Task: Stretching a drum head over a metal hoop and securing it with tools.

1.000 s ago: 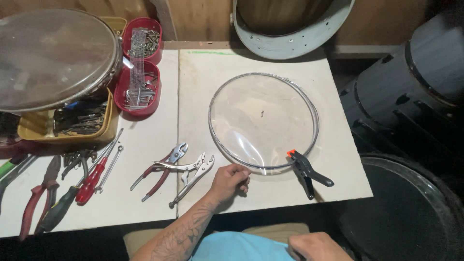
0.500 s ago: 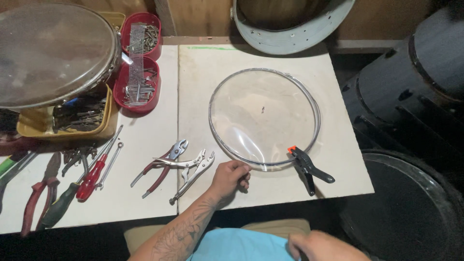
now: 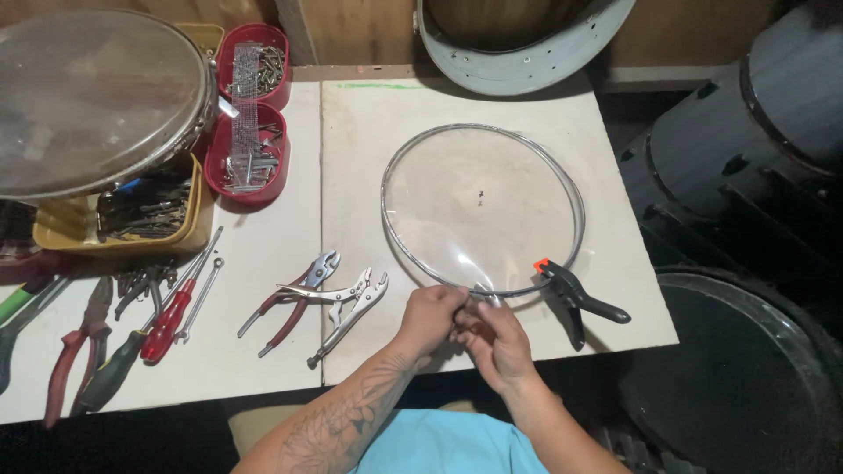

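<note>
Left of the clear drumhead [image 3: 481,209] lie screwdrivers [image 3: 167,318], red pliers [image 3: 294,299] and locking pliers [image 3: 347,309] on the white board [image 3: 351,158], with red trays [image 3: 250,114] of hardware beyond them. The left hand [image 3: 430,318] still pinches the drumhead's near rim, fingers closed on it, and the right hand [image 3: 496,344], which a second ago was down off the board's edge, has come up beside it with fingers curled to the same stretch of rim, so both hands now work that spot. Just right of them the black clamp [image 3: 575,298] grips the rim.
</note>
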